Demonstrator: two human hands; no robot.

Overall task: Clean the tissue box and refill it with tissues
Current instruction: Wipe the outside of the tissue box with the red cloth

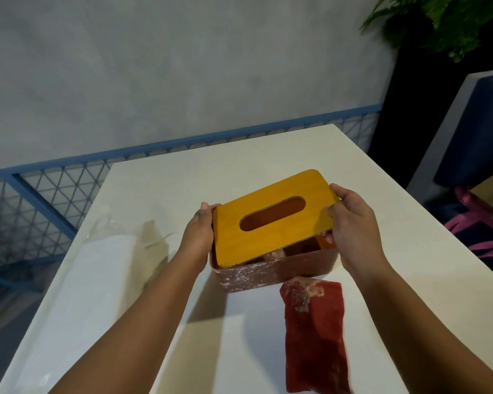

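A red tissue box [256,275] with a worn, speckled front stands in the middle of the white table [296,149]. Its yellow wooden lid [268,214], with an oval slot, sits tilted on the box, raised at the right end. My left hand [198,237] grips the lid's left edge. My right hand [350,223] holds the lid's right end, thumb on top and fingers underneath. A red cloth [315,336] lies flat on the table just in front of the box. A pack of white tissues in clear plastic [97,268] lies at the left.
The table's left and right edges drop off close by. A blue mesh railing [40,200] runs behind and to the left. A blue-backed seat [478,132] and pink straps [478,223] are at the right, with a green plant [450,21] above.
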